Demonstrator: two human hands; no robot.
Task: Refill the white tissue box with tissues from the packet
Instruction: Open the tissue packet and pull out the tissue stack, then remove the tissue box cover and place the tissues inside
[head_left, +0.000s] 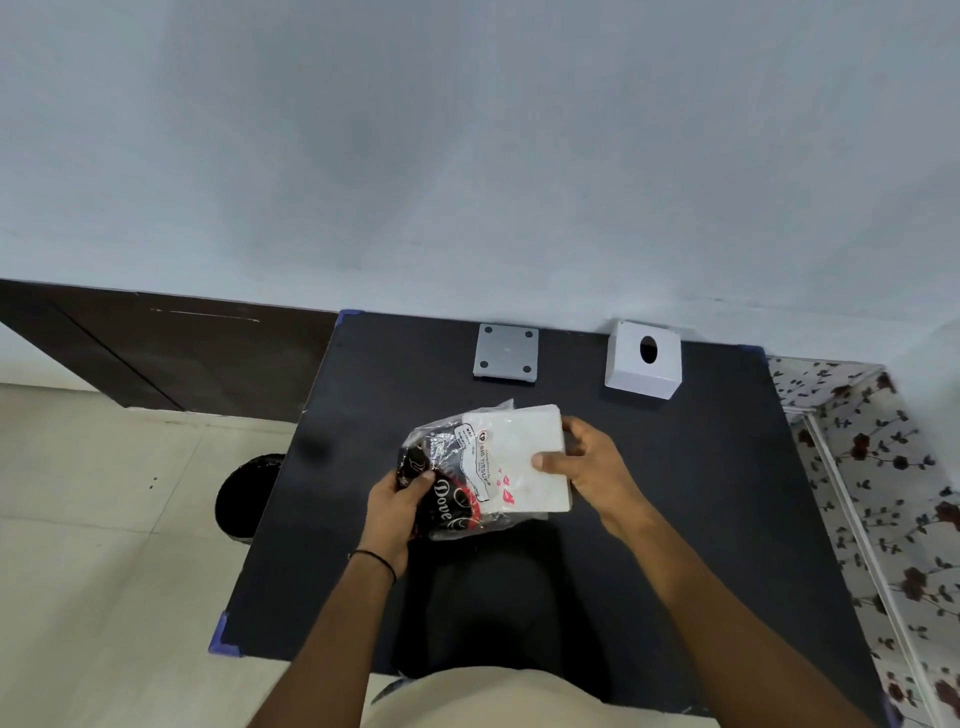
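Left hand (397, 512) gripping packet (447, 493), right hand (592, 467) grasping tissues (524, 462)

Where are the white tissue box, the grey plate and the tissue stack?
white tissue box (643, 364): head view, top face.
grey plate (505, 353): head view, centre.
tissue stack (524, 452): head view, bare top.

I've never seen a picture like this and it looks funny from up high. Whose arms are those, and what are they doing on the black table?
The picture comes from one camera worn on a person's head, so you look down at their own two arms. The left hand holds a crinkly plastic packet. The right hand grips the stack of white tissues that sticks partly out of it. Farther back on the black table stand a white tissue box with an oval hole, and to its left a grey square plate, maybe the box's bottom. Beside the table, on the floor, is a dark round bin.
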